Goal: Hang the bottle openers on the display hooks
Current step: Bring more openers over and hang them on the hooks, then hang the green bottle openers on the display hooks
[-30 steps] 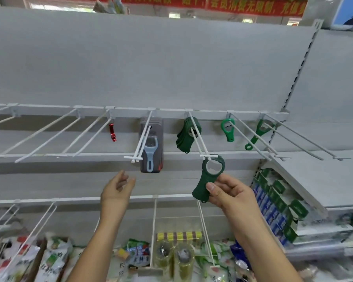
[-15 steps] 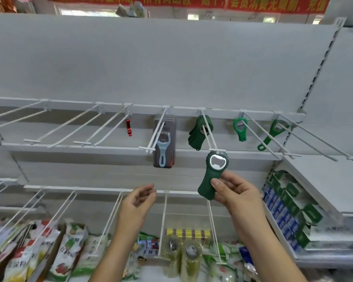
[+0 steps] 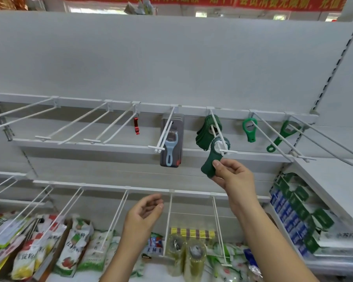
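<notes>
Reference point: the white twin-wire display hook (image 3: 231, 151) near the middle of the upper rail.

Right hand (image 3: 234, 178): just below the front end of the hook. The thumb and curled fingers pinch the lower handle of a dark green plastic bottle opener with a ring-shaped head (image 3: 211, 159). The opener stands roughly upright, tilted, with its ring head at the hook's front end. A hook wire is seen across the ring opening. Whether the ring is actually threaded onto the wire cannot be confirmed.

Left hand (image 3: 145, 212): well below and to the left of the hook. Palm turned inward, fingers loosely curled, holding nothing.

At the rear of the same hook hangs a bunch of matching dark green openers (image 3: 204, 133), apart from the held one.

On the next hook to the left hangs a grey carded pack holding a blue-handled peeler (image 3: 171, 147). Further left hangs a small red metal opener (image 3: 136, 128).

On the next hook to the right hangs a light green ring-headed opener (image 3: 249, 129). Beyond it hangs a long green opener (image 3: 279, 137), tilted.
</notes>
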A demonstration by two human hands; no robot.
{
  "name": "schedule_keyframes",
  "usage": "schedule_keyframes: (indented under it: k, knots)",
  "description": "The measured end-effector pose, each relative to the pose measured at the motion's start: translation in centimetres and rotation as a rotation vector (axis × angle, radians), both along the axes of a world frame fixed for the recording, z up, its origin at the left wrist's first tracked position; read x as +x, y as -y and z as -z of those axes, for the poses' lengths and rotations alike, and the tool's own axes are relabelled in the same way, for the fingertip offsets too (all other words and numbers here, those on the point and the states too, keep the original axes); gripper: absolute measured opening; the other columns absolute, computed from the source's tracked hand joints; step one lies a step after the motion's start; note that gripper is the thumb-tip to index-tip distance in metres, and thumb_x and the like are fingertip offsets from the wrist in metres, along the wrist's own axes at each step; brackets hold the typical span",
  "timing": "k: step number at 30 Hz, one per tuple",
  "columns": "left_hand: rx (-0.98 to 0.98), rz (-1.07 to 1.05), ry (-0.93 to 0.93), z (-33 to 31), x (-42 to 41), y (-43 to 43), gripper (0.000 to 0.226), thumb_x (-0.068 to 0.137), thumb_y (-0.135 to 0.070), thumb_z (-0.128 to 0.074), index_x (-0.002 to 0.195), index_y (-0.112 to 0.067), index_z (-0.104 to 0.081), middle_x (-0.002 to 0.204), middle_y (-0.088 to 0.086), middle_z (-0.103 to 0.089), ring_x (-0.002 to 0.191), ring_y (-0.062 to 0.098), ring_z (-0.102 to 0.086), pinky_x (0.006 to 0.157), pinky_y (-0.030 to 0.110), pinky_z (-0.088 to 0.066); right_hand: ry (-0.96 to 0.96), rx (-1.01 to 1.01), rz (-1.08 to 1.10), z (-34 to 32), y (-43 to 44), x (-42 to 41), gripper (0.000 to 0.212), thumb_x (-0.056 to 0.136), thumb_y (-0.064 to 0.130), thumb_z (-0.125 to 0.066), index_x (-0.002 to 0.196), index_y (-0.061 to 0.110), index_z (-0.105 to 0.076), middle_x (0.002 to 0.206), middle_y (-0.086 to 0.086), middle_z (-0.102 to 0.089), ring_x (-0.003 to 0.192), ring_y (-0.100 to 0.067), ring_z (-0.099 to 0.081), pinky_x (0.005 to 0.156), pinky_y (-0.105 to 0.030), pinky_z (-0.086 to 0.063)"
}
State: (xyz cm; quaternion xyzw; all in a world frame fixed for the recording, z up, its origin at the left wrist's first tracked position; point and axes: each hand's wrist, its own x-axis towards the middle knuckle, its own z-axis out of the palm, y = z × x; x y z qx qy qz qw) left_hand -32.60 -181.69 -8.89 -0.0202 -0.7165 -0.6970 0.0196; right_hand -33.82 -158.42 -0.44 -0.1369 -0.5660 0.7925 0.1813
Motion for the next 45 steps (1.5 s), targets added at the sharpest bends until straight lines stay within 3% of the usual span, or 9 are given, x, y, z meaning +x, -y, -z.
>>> schedule_keyframes:
  k: [4,12,15,18,24,27,33,39,45]
  knots:
    - [-0.013,-0.035,0.009,0.4,-0.3,1.0,0.027,0.088,-0.012,-0.07,0.112,-0.023,-0.07,0.1,-0.004,-0.076,0.091,0.002,-0.069,0.077,0.016,-0.055,0.002,-0.011,0.028,-0.1,-0.5,-4.1,0.01,0.087,0.001,-0.072,0.082,0.007,-0.065,0.087,-0.013,-0.073,0.093,-0.034,-0.073,0.076,-0.039,-0.063]
    - [0.02,-0.042,0.001,0.1,-1.3,2.5,0.027,0.088,-0.008,-0.07,0.111,-0.023,-0.07,0.099,-0.002,-0.076,0.092,0.005,-0.069,0.077,0.013,-0.055,0.014,0.096,0.063,0.4,-1.6,-9.4,0.011,0.084,0.011,-0.077,0.081,0.007,-0.068,0.093,-0.031,-0.067,0.098,-0.042,-0.068,0.087,-0.048,-0.059]
    - [0.002,-0.014,-0.002,0.0,-1.4,2.6,0.028,0.089,-0.01,-0.069,0.114,-0.022,-0.07,0.101,-0.001,-0.076,0.091,0.001,-0.069,0.077,0.01,-0.054,0.044,0.07,0.033,1.0,-1.4,-8.8,0.02,0.086,0.013,-0.077,0.097,-0.002,-0.069,0.101,-0.032,-0.07,0.094,-0.038,-0.071,0.084,-0.04,-0.061]
    - [-0.003,0.032,-0.002,0.1,-1.4,2.1,0.029,0.089,-0.011,-0.069,0.115,-0.023,-0.069,0.102,-0.002,-0.075,0.092,0.0,-0.068,0.076,0.009,-0.053,0.068,0.169,0.028,2.5,-0.7,-6.6,0.035,0.089,0.016,-0.074,0.114,-0.006,-0.066,0.096,-0.019,-0.074,0.088,-0.028,-0.073,0.086,-0.036,-0.06]
    - [-0.006,0.239,0.004,-0.3,-1.0,-2.5,0.024,0.091,-0.014,-0.067,0.113,-0.024,-0.07,0.105,-0.005,-0.075,0.096,-0.001,-0.068,0.08,0.011,-0.053,0.06,0.417,0.009,5.4,-0.9,3.0,0.03,0.092,0.022,-0.069,0.121,0.02,-0.065,0.106,0.0,-0.073,0.1,-0.009,-0.069,0.086,-0.022,-0.056]
    - [-0.01,0.39,-0.019,-1.2,0.0,-7.0,0.028,0.09,-0.012,-0.069,0.116,-0.022,-0.068,0.108,-0.002,-0.073,0.1,0.002,-0.067,0.089,0.02,-0.053,0.051,0.464,0.06,6.0,-2.6,8.1,0.032,0.091,0.02,-0.069,0.123,0.022,-0.065,0.109,0.006,-0.071,0.102,-0.004,-0.067,0.087,-0.018,-0.053]
    - [-0.002,0.646,-0.103,-2.5,5.5,-18.6,0.033,0.089,-0.013,-0.069,0.121,-0.022,-0.067,0.111,-0.006,-0.073,0.103,0.002,-0.067,0.091,0.019,-0.054,0.068,0.382,0.299,6.0,-10.5,18.6,0.027,0.091,0.014,-0.069,0.117,0.021,-0.068,0.108,0.003,-0.074,0.102,-0.008,-0.069,0.087,-0.021,-0.054]
    - [-0.025,0.89,-0.153,-2.6,14.7,-32.6,0.036,0.089,-0.012,-0.069,0.123,-0.023,-0.065,0.114,-0.006,-0.072,0.105,0.004,-0.067,0.093,0.021,-0.054,0.108,0.326,0.537,6.5,-20.6,31.9,0.024,0.09,0.022,-0.071,0.113,0.029,-0.069,0.107,0.006,-0.073,0.1,-0.007,-0.068,0.083,-0.02,-0.054]
    - [0.006,1.081,-0.125,-2.5,26.2,-46.6,0.03,0.091,-0.009,-0.068,0.118,-0.021,-0.068,0.113,-0.002,-0.073,0.105,0.007,-0.068,0.085,0.015,-0.053,0.122,0.291,0.762,7.2,-31.5,45.1,0.024,0.091,0.011,-0.07,0.114,0.016,-0.069,0.105,-0.005,-0.074,0.098,-0.014,-0.069,0.082,-0.02,-0.055]
